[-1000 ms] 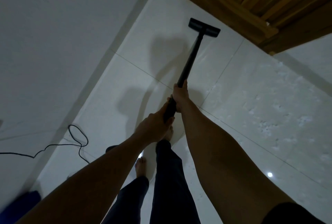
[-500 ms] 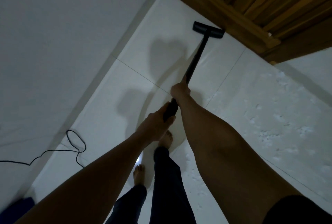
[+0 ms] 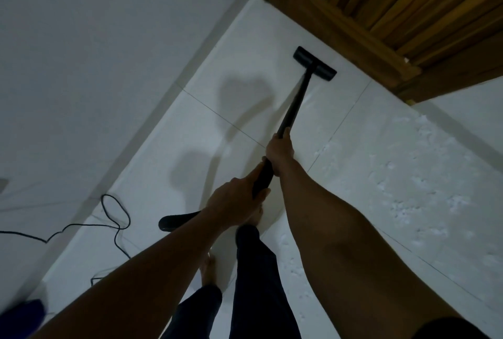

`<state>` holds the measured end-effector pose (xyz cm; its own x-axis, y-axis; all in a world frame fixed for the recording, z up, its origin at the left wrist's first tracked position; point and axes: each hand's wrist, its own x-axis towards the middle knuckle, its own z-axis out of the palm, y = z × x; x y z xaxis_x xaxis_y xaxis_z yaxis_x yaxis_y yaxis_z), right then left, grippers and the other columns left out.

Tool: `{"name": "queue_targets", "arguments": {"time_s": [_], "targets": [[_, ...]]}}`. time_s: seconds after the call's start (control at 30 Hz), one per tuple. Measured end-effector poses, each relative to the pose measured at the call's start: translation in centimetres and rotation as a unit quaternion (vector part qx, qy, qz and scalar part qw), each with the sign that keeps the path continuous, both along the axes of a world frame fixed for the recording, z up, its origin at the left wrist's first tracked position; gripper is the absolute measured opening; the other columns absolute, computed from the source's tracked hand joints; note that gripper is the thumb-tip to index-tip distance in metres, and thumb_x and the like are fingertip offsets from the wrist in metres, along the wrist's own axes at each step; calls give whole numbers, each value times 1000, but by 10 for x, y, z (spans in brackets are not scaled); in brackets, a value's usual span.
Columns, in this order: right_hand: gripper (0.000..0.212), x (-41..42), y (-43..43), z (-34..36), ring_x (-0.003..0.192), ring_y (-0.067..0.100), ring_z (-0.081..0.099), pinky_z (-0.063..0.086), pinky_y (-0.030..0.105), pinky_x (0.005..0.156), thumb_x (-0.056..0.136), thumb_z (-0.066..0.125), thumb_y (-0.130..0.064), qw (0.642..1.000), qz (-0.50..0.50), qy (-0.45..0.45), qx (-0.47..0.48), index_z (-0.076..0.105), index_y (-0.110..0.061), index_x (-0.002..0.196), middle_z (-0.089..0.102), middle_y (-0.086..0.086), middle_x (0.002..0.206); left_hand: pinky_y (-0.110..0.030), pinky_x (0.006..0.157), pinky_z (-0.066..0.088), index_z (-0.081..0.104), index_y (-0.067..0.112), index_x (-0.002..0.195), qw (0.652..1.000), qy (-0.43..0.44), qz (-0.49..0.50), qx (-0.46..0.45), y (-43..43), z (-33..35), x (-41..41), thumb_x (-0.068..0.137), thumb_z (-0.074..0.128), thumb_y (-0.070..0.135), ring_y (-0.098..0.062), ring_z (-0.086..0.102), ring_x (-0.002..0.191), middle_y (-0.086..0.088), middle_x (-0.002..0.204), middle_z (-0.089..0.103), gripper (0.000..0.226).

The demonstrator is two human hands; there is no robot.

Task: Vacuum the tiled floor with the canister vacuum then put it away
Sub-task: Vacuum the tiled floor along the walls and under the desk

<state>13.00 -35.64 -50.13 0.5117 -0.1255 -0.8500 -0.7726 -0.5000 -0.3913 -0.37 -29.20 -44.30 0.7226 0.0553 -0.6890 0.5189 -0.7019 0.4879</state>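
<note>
A black vacuum wand [image 3: 295, 104] runs from my hands out to its flat floor head [image 3: 314, 63], which rests on the white tiled floor [image 3: 245, 47] close to the wooden door. My right hand [image 3: 279, 149] grips the wand higher up its length. My left hand [image 3: 234, 200] is wrapped around the wand's lower handle end. A black hose section [image 3: 177, 219] pokes out from beneath my left forearm. The canister body is out of sight.
A slatted wooden door [image 3: 381, 12] and frame fill the upper right. A white wall [image 3: 95, 53] borders the floor on the left. A black power cord [image 3: 114, 216] loops along the wall base. White debris specks [image 3: 408, 189] dot the tiles at right. My bare feet stand below.
The floor head has slid further forward and rightward toward the door, my arms stretching out with it. The hose end has come into view under my left forearm.
</note>
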Motion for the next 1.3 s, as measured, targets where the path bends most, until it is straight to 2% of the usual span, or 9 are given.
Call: {"name": "queue_targets", "arguments": {"time_s": [0.07, 0.17, 0.27, 0.4, 0.67, 0.9, 1.1, 1.2, 1.3], "targets": [[56, -24, -2, 10, 65, 12, 51, 43, 25, 47, 108, 34, -28, 1000, 12, -12, -13, 11, -37, 158, 55, 12, 133, -25, 51, 52, 2, 41, 157, 1000, -13, -8, -3, 1, 11, -22, 103, 41, 46, -12, 61, 55, 2, 71, 60, 67], [55, -61, -2, 26, 65, 16, 56, 57, 33, 60, 107, 33, -30, 1000, -19, -14, -20, 12, -40, 157, 59, 12, 124, -25, 55, 54, 3, 41, 157, 999, -28, -19, -8, 4, 27, -59, 103, 42, 46, -11, 62, 57, 3, 71, 60, 66], [59, -104, -1, 48, 61, 13, 52, 47, 22, 44, 107, 38, -25, 999, -22, -27, -26, 11, -38, 158, 56, 6, 115, -26, 58, 54, 4, 40, 157, 999, -41, -28, -16, 10, 45, -105, 103, 43, 44, -12, 63, 60, -2, 79, 66, 67], [60, -165, -6, 81, 70, 18, 58, 34, 17, 32, 107, 37, -21, 998, -25, -50, -20, 8, -32, 159, 56, 12, 124, -30, 59, 55, 7, 43, 156, 995, -85, -43, -40, 15, 67, -167, 102, 43, 45, -13, 64, 60, -2, 83, 67, 65], [60, -323, -31, 127, 77, 20, 60, 57, 33, 63, 105, 36, -29, 990, -120, -62, 34, 9, -39, 157, 56, 10, 126, -41, 67, 62, 10, 42, 155, 984, -141, -85, -62, 3, 96, -320, 100, 44, 48, -13, 67, 63, 2, 81, 69, 64], [53, -445, -64, 134, 62, 20, 58, 50, 29, 52, 106, 28, -31, 978, -168, -88, 82, 14, -38, 157, 56, 10, 109, -39, 63, 60, 12, 37, 156, 979, -168, -94, -71, -22, 120, -441, 99, 45, 49, -12, 64, 59, 4, 73, 64, 67], [51, -558, -93, 119, 64, 22, 60, 53, 32, 60, 102, 30, -30, 981, -143, -103, 81, 28, -31, 154, 62, 13, 114, -40, 79, 60, 15, 50, 153, 984, -118, -60, -122, -48, 126, -551, 92, 53, 57, -13, 70, 79, 1, 100, 71, 73], [52, -616, -106, 115, 69, 22, 63, 56, 35, 64, 103, 30, -29, 981, -143, -98, 84, 26, -29, 155, 61, 13, 123, -31, 67, 58, 17, 44, 155, 986, -116, -61, -100, -65, 127, -610, 94, 51, 55, -8, 65, 66, 2, 93, 70, 71], [55, -675, -121, 108, 88, 28, 65, 59, 43, 80, 100, 33, -24, 984, -139, -81, 76, 26, -26, 155, 59, 14, 126, -23, 61, 50, 23, 36, 155, 986, -123, -51, -98, -85, 129, -670, 97, 51, 50, -5, 58, 60, 6, 83, 64, 66]]}}
